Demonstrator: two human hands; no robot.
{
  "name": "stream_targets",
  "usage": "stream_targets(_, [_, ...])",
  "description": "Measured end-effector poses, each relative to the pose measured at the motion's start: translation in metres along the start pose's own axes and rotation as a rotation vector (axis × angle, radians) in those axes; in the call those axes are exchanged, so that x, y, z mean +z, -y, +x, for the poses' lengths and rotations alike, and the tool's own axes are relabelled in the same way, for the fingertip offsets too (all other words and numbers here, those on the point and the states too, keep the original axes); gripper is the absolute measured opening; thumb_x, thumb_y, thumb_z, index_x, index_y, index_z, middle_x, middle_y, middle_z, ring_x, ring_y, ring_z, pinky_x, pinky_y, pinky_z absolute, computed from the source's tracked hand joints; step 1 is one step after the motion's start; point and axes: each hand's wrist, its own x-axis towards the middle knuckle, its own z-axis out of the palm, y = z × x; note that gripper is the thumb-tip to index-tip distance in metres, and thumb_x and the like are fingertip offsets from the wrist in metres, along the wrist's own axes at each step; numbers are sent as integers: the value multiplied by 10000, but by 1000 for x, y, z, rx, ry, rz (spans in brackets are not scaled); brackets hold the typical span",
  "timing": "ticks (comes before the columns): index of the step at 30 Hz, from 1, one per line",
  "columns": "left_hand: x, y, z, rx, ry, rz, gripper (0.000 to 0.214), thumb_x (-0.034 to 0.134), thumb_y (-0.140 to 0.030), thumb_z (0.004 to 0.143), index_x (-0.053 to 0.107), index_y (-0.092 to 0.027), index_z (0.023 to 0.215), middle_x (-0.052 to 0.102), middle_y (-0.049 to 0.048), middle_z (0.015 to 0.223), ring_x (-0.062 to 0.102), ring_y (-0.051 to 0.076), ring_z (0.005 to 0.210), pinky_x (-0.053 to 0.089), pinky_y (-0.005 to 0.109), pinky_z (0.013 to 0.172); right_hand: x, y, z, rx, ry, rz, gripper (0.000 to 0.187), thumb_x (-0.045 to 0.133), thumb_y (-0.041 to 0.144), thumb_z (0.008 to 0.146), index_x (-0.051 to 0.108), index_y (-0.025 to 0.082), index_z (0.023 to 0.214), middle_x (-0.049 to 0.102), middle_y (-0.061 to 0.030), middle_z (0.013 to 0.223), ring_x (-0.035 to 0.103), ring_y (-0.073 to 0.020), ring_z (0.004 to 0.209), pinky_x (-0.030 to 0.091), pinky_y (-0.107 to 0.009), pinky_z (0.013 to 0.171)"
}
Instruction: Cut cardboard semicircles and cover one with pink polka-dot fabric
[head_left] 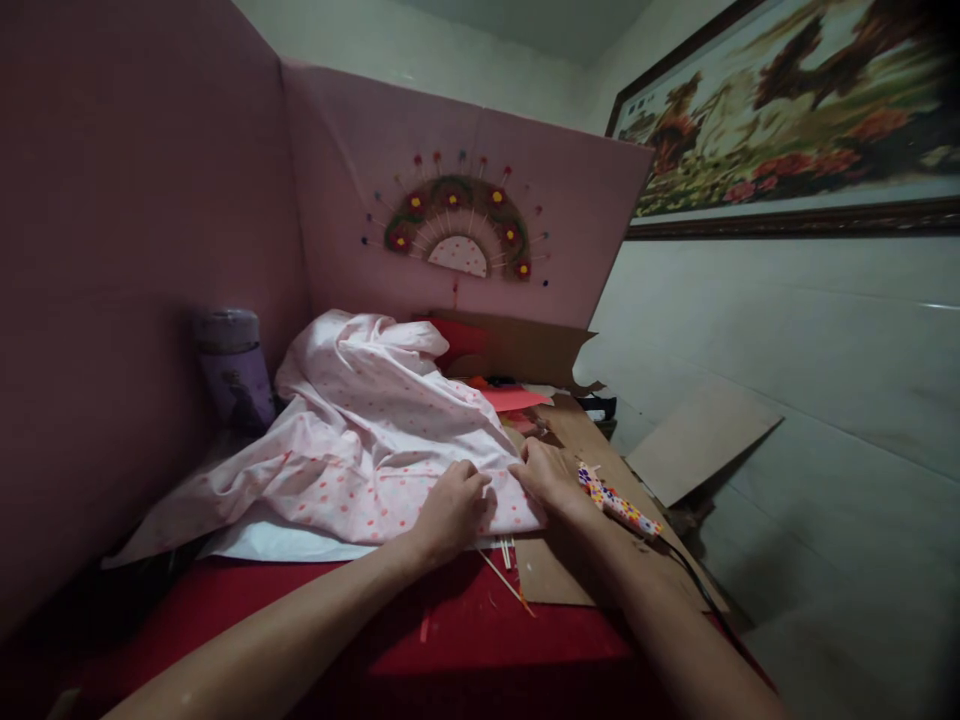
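A large piece of white-pink fabric with red dots (375,430) lies in a crumpled heap, with its near part spread flatter. My left hand (452,512) rests on this near part, its fingers curled down into the cloth. Close beside it, my right hand (546,475) pinches the fabric near its right edge; the fingertips are partly hidden. Under the fabric, a white sheet (292,540) shows along the front. Thin wooden sticks (506,555) poke out below the cloth between my forearms.
A flower-patterned glue gun (619,505) with a black cord lies on cardboard (562,570) at right. Red paper (517,398) lies behind. A purple bottle (236,370) stands left. Pink panels (337,150) carry a fan-shaped decoration (454,195). The table has a red cover (420,660).
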Motion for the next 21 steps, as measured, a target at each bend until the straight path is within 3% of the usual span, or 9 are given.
stream_targets(3, [5,1,-5,29,18,8,176,457,-119,804,624,-157,765,548,77,844,493,161,760,415,275,676,2,-2,6,-13,15,76,88,552,223,688,613,178,643,669,-76,731,608,-214,723,349,-262,575])
stream_targets(7, [6,1,-6,40,45,26,172,482,-125,795,610,-165,687,552,62,804,481,158,737,392,277,666,-4,-7,13,-27,19,229,86,546,224,686,585,172,628,653,-43,706,588,-166,674,362,-224,544])
stream_targets(12, [-5,-6,-4,8,74,-6,119,523,-253,807,606,-182,853,562,66,873,500,181,794,407,313,722,-12,0,12,8,84,442,90,517,200,728,523,168,644,609,-14,544,546,-117,464,377,-192,437])
stream_targets(17, [-17,-19,-7,-24,31,-127,467,638,-507,672,514,-175,976,577,70,914,517,223,829,417,356,730,-10,25,2,47,224,630,119,423,167,801,458,182,688,564,11,433,536,-127,348,414,-204,356])
stream_targets(19, [-18,-22,-7,-51,-5,-160,493,654,-501,649,497,-183,991,583,75,943,528,237,851,412,365,742,-12,36,-2,37,253,676,134,408,150,818,460,175,698,602,-7,484,564,-121,376,452,-207,379])
stream_targets(21, [-15,-21,-5,-175,-69,-254,324,596,-384,721,493,-196,964,591,57,886,548,219,801,410,342,709,-17,42,-3,21,255,691,135,435,168,828,488,162,704,635,-23,543,580,-110,406,476,-204,414])
